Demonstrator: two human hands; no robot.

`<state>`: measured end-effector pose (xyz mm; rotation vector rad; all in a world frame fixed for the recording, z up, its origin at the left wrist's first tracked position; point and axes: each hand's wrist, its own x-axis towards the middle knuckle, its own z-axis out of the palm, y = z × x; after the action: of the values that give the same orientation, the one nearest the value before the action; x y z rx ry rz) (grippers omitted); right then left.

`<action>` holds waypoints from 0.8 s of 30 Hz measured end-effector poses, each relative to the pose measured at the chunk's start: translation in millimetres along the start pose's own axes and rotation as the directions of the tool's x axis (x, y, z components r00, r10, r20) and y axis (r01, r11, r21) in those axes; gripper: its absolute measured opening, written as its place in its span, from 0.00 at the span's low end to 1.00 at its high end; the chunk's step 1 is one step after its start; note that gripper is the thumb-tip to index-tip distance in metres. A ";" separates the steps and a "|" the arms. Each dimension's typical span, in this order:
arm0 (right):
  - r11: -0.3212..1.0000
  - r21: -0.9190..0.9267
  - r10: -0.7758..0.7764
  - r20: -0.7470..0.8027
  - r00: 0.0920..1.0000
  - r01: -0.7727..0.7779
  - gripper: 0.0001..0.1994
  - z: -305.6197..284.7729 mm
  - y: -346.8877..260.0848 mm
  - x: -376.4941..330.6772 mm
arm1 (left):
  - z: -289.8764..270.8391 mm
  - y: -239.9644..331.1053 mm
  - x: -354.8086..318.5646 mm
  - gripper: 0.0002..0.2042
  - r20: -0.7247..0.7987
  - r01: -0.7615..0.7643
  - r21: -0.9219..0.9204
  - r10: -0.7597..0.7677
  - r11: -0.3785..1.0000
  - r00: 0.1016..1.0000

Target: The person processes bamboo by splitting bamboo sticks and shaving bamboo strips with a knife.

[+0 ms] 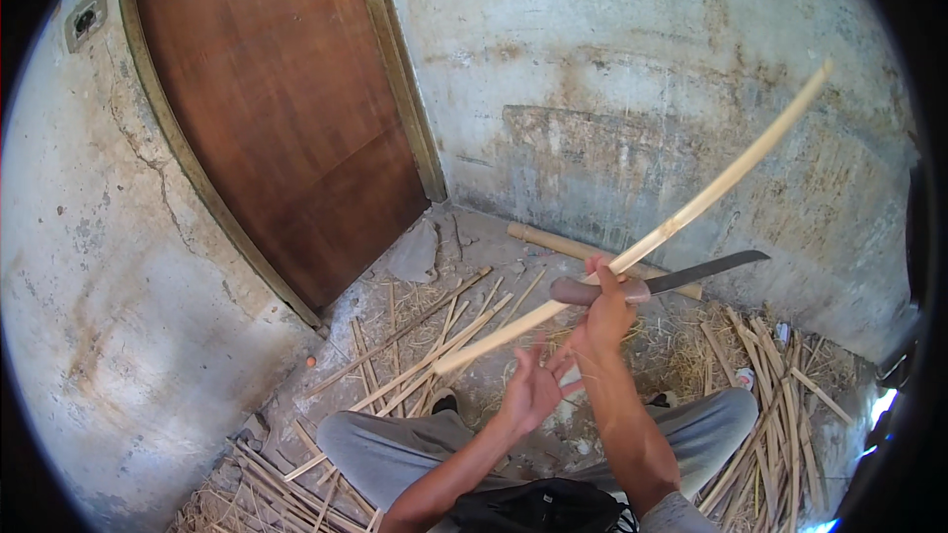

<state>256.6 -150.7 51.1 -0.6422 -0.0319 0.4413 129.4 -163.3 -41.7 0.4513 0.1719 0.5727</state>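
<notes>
My right hand [610, 316] is closed around the thick brown handle of a long knife [703, 271], whose dark blade points to the right. The same hand also grips a long pale split bamboo strip [711, 192], which crosses the knife handle and slants from near my left knee side up to the far right. Lower and to the left, my left hand [535, 393] has its palm turned up and fingers spread, with nothing in it. It is just below the strip, close to my right wrist.
Split strips [434, 345] lie scattered ahead on the left, with another pile [780, 415] beside my right knee. A round bamboo pole [563, 242] rests along the stained wall [632, 59]. A brown door [286, 89] stands at the far left.
</notes>
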 end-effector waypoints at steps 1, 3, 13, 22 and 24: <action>1.000 -0.007 0.015 0.005 1.000 -0.015 0.12 2.9 1.7 -7.5 | 4.1 6.2 1.0 0.44 -0.022 -0.081 0.052 0.083 0.995 0.996; 0.999 -0.013 0.030 0.011 0.999 -0.030 0.12 3.0 5.9 -10.6 | 5.5 24.3 -2.6 0.42 -0.003 -0.108 0.013 0.108 0.994 0.994; 1.000 0.019 0.015 0.003 1.000 -0.015 0.16 -5.4 15.0 -6.8 | 2.7 89.4 -25.5 0.23 -0.164 -0.003 -0.035 -0.003 0.999 0.986; 0.988 0.059 -0.138 -0.063 0.988 0.142 0.17 -7.3 -35.9 34.4 | -70.3 82.7 -38.3 0.13 -0.435 -0.153 0.222 0.238 0.963 0.868; 0.985 0.065 -0.157 -0.069 0.985 0.161 0.16 -7.9 -52.1 40.3 | -97.5 83.4 -26.9 0.12 -0.522 -0.129 0.217 0.227 0.968 0.822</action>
<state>314.6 -175.9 71.0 -0.5796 -0.0070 0.2661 39.5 -80.7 -89.3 0.4661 0.7396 0.8707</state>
